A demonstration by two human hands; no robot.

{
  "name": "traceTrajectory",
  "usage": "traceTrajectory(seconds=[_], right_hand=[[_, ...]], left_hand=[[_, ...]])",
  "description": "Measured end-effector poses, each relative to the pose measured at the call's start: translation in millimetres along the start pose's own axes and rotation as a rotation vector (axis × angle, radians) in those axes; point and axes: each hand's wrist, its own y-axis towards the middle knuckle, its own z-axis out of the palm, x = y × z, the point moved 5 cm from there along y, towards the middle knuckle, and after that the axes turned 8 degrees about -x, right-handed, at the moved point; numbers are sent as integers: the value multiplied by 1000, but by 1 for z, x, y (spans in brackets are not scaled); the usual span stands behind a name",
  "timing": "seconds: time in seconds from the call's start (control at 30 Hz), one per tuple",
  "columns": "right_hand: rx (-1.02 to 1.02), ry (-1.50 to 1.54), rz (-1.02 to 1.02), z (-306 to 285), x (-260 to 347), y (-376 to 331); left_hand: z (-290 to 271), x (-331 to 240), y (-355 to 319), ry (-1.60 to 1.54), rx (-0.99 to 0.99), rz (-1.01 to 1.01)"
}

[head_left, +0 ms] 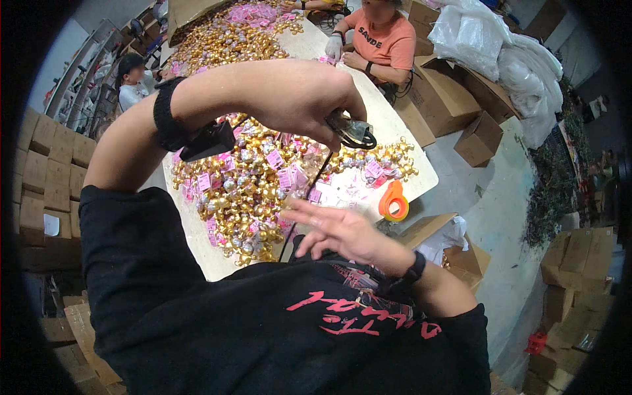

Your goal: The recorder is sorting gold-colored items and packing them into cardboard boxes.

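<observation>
My left hand [299, 95] is raised over the table, its fingers closed around a small dark, shiny object with a black loop [359, 137]; its exact kind I cannot make out. A thin black cable [319, 176] runs from below that hand toward my body. Beside the cable and above the near table edge, my right hand [345, 234] has its fingers stretched and apart, holding nothing that shows. Beneath both hands lies a heap of gold and silver bead clusters [247, 214] with pink tags [288, 178]. A black wrist strap carries a dark box [209, 141] under my left wrist.
An orange tape dispenser [394, 203] sits at the table's right edge [424, 178]. Cardboard boxes [447, 99] stand on the right, below plastic sheeting [520, 66]. One person [382, 43] works across the table, another [133, 85] at the far left. Stacked cartons [49, 178] line the left.
</observation>
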Motion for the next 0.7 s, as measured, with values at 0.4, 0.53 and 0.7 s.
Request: traceTrajectory(seconds=[0.4,0.53,0.7], right_hand=[[-165,57,414,-45,-65,12],[-245,255,-160,-21,-8,18],[76,-7,-163,-27,-5,16]], left_hand=[[-9,3,1,-68,-7,-39],[-9,1,4,-134,21,-100],[-2,10,-2,-183,67,-99]])
